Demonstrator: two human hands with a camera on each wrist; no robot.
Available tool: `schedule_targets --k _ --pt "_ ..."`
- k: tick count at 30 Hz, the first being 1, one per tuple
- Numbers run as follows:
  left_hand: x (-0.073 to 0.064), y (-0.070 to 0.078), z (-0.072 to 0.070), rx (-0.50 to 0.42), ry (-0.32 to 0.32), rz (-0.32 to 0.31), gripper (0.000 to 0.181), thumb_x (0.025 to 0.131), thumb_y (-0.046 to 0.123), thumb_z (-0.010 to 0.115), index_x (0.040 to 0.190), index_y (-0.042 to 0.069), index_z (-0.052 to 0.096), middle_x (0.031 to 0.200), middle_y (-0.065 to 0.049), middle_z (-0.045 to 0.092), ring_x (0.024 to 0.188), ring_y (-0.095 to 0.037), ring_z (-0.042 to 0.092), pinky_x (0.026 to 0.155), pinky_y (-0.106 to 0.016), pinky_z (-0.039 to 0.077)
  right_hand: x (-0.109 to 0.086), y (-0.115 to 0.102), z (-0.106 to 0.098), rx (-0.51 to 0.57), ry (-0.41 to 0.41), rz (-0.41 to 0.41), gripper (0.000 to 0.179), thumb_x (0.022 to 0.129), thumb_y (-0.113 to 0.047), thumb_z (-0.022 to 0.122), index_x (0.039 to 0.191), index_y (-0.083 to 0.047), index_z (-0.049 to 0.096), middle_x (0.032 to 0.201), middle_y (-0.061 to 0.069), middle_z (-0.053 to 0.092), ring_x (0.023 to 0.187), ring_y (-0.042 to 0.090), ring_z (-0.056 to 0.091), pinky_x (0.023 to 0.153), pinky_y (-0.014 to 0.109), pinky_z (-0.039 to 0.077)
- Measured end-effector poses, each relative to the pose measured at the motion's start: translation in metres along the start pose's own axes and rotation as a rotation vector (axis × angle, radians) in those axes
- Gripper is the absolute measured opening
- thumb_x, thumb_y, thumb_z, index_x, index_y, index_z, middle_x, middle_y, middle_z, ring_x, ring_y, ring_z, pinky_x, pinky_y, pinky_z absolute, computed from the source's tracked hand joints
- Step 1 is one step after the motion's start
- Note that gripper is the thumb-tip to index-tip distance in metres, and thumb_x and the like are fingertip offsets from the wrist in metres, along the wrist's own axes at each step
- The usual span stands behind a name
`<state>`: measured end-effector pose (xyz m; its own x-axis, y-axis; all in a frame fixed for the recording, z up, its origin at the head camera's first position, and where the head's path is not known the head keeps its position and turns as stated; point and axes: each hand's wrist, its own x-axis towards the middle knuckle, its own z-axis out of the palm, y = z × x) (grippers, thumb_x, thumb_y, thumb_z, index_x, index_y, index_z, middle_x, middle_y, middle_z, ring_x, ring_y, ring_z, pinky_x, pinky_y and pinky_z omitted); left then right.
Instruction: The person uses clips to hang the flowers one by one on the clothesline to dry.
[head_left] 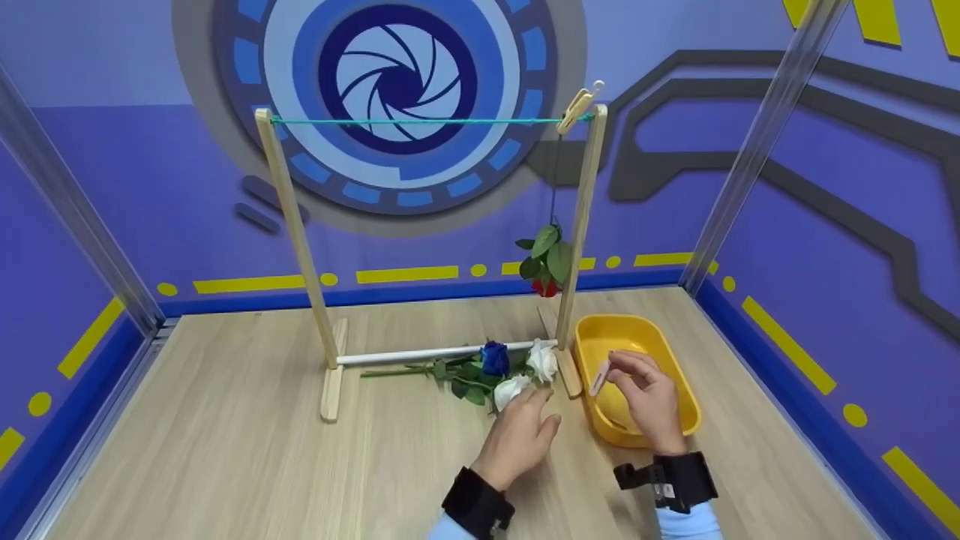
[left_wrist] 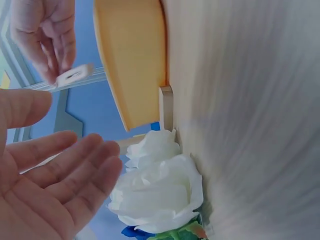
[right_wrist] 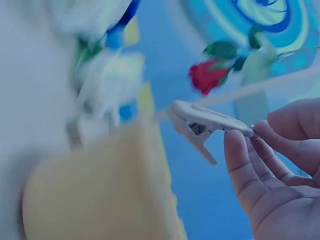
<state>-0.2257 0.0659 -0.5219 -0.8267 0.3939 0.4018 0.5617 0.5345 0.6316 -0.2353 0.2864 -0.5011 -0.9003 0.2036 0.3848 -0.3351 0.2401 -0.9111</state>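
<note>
Over the yellow basin [head_left: 679, 367], my right hand [head_left: 649, 397] pinches a pale clothespin [right_wrist: 210, 120] by one end, between thumb and fingertips. My left hand [head_left: 517, 439] has its fingers extended and relaxed, holding nothing. Its fingertips are right beside the nearer white rose [head_left: 511, 391]. Another white rose [head_left: 541, 361] and a blue rose [head_left: 494, 358] lie with it, their green stems pointing left along the table. A red rose [head_left: 545, 288] hangs head down from the line by a wooden clothespin [head_left: 575, 111].
A wooden frame [head_left: 296, 232] stands on the table [head_left: 247, 435], with a green string [head_left: 420, 121] across its top and a white rod [head_left: 409, 355] low down. The basin sits beside the frame's right foot [head_left: 570, 373]. Patterned panels enclose the back and sides.
</note>
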Motion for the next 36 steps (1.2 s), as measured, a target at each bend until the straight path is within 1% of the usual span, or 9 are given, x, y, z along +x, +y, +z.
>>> schedule_targets --k 2,5,7,10,14,18,24,30,36 --pt "0.001 0.001 -0.001 -0.079 -0.002 -0.011 0.034 0.102 0.016 0.065 0.131 0.0 0.066 0.122 -0.014 0.07 0.106 -0.026 0.069 0.089 -0.034 0.057 -0.002 -0.005 0.007 0.08 -0.017 0.006 0.026 0.096 0.006 0.067 0.121 0.012 0.069 0.122 0.028 0.064 0.1 0.011 0.07 0.088 0.022 0.057" --pt "0.003 0.001 -0.002 -0.215 0.008 -0.015 0.031 0.104 0.018 0.062 0.13 0.0 0.066 0.116 -0.013 0.073 0.098 -0.02 0.071 0.082 -0.028 0.058 -0.006 -0.011 0.018 0.146 -0.061 -0.002 0.024 0.096 0.005 0.068 0.119 0.011 0.07 0.12 0.026 0.067 0.098 0.014 0.072 0.087 0.025 0.058" --pt "0.003 0.001 -0.001 -0.288 0.031 -0.014 0.03 0.104 0.018 0.062 0.128 0.0 0.067 0.11 -0.011 0.074 0.094 -0.016 0.071 0.079 -0.027 0.058 -0.009 -0.013 0.026 0.194 -0.112 -0.005 0.025 0.095 0.005 0.069 0.118 0.014 0.069 0.121 0.027 0.067 0.097 0.015 0.072 0.085 0.026 0.059" --pt "0.004 0.001 0.0 -0.342 0.09 -0.003 0.026 0.102 0.014 0.066 0.123 0.001 0.068 0.101 -0.009 0.075 0.088 -0.013 0.07 0.076 -0.029 0.059 -0.014 -0.015 0.038 0.257 -0.157 0.011 0.025 0.093 0.006 0.071 0.115 0.019 0.067 0.119 0.028 0.066 0.095 0.016 0.071 0.084 0.028 0.059" --pt "0.005 0.001 0.001 -0.358 0.143 -0.008 0.029 0.096 0.009 0.072 0.123 0.001 0.067 0.097 -0.006 0.074 0.083 -0.01 0.069 0.074 -0.034 0.06 -0.017 -0.016 0.047 0.311 -0.161 0.047 0.026 0.092 0.007 0.072 0.114 0.019 0.065 0.115 0.029 0.067 0.095 0.017 0.072 0.084 0.028 0.059" --pt "0.005 0.001 0.0 -0.364 0.167 -0.016 0.035 0.093 0.006 0.075 0.125 -0.001 0.066 0.096 -0.007 0.073 0.082 -0.01 0.068 0.073 -0.036 0.061 -0.018 -0.015 0.048 0.346 -0.173 0.057 0.029 0.092 0.009 0.071 0.117 0.019 0.061 0.112 0.03 0.068 0.095 0.018 0.071 0.085 0.028 0.059" --pt "0.005 0.003 -0.003 -0.348 0.184 -0.01 0.037 0.09 0.005 0.078 0.125 0.0 0.067 0.097 -0.006 0.074 0.081 -0.007 0.068 0.073 -0.032 0.061 -0.017 -0.014 0.046 0.284 -0.206 0.087 0.03 0.093 0.006 0.071 0.119 0.015 0.06 0.113 0.019 0.067 0.097 0.018 0.068 0.086 0.027 0.058" --pt "0.005 0.005 -0.006 -0.344 0.195 0.003 0.036 0.087 0.003 0.081 0.121 0.001 0.067 0.095 -0.004 0.072 0.079 -0.004 0.065 0.071 -0.025 0.058 -0.016 -0.015 0.038 0.224 -0.317 0.106 0.029 0.097 0.004 0.066 0.125 0.011 0.062 0.12 0.025 0.065 0.098 0.019 0.069 0.087 0.028 0.058" --pt "0.002 0.005 -0.007 -0.324 0.211 0.015 0.033 0.084 0.006 0.085 0.112 0.005 0.068 0.091 -0.001 0.065 0.077 -0.005 0.062 0.067 -0.023 0.056 -0.013 -0.016 0.034 0.204 -0.443 0.117 0.028 0.102 -0.005 0.063 0.121 0.015 0.063 0.111 0.021 0.072 0.09 0.016 0.069 0.079 0.026 0.057"
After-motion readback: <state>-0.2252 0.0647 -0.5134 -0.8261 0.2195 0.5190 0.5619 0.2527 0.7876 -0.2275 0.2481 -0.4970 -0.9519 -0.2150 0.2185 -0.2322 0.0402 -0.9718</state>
